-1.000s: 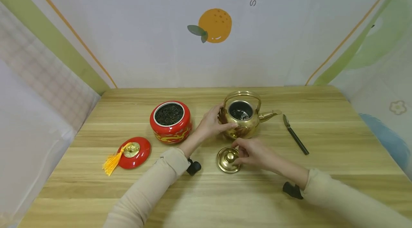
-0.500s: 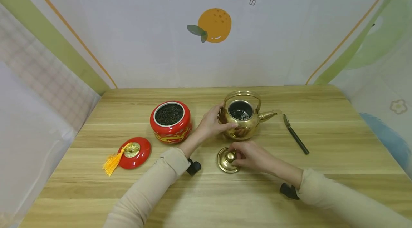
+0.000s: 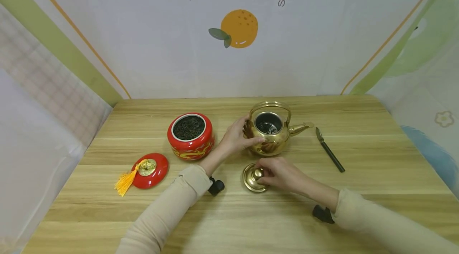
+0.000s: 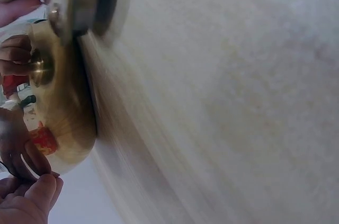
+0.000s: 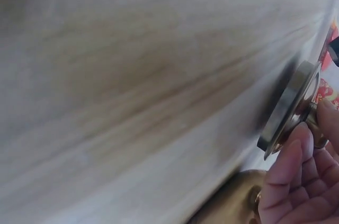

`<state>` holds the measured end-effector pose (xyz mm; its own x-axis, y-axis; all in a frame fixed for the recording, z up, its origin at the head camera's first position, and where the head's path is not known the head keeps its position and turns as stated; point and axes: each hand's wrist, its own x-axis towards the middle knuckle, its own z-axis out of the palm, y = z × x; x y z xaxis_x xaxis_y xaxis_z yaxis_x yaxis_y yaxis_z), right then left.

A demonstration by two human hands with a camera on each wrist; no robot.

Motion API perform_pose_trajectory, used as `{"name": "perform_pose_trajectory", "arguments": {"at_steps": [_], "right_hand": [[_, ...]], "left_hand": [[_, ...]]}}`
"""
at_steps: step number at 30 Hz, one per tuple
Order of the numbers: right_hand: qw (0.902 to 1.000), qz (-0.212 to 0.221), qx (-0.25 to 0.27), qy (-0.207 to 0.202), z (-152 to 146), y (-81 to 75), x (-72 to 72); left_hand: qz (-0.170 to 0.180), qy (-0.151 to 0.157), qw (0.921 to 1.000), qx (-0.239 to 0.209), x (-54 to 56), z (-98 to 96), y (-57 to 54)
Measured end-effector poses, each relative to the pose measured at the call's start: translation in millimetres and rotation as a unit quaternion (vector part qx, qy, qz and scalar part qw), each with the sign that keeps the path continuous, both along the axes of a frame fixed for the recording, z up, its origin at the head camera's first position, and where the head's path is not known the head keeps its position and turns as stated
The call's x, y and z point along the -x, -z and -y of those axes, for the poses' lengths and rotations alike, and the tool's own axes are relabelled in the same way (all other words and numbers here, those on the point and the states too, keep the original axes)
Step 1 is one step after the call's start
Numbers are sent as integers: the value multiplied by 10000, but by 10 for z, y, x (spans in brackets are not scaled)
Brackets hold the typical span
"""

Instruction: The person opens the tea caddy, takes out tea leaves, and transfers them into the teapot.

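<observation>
A gold teapot [image 3: 273, 145] with a raised handle stands uncovered, dark leaves inside. My left hand [image 3: 234, 136] holds it on its left side, thumb across the front; its fingertips [image 4: 53, 179] meet the shiny body in the left wrist view. In front of the pot, the thumb and fingers of my right hand [image 3: 281, 171] pinch the knob of the round gold lid [image 3: 250, 184]. The right wrist view shows the lid [image 5: 288, 113] edge-on with a shadow beneath it, close over the table. Part of its right side is hidden by the hand.
A red jar [image 3: 191, 148] filled with dark tea leaves stands left of the pot. Its red lid [image 3: 159, 174] with a yellow tassel [image 3: 124, 182] lies nearer. To the right is a dark-handled scoop [image 3: 330, 154] on the wooden table [image 3: 229, 222].
My right hand has moved slightly left and closed its fingers on the lid's knob. The lid has shifted very slightly. My left hand stays on the teapot.
</observation>
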<state>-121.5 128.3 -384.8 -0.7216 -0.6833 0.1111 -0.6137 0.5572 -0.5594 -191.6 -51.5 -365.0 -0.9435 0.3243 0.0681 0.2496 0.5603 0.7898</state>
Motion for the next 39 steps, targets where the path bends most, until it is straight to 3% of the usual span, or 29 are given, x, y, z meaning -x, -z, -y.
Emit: {"name": "perform_pose_trajectory", "arguments": {"at_steps": [13,22,30,34,39], "right_hand": [[9968,272,734,136,-284,-188,-117],[9935,-155,1077,340,-443,-449,-119],[9819,-957,1186,1121,-419,-600,20],[9721,-1320,1225,1502,-355,-613,136],[9667,-1518,1078,1758,-274,-585,280]], "left_hand": [[39,3,10000,-87,-2,0,-21],[67,-50,9999,-122,-14,5,-35],[33,-8,10000,-32,-18,14,-30],[-1,-4,10000,60,-14,14,-18],[-19,17,10000,54,-13,9,-8]]}}
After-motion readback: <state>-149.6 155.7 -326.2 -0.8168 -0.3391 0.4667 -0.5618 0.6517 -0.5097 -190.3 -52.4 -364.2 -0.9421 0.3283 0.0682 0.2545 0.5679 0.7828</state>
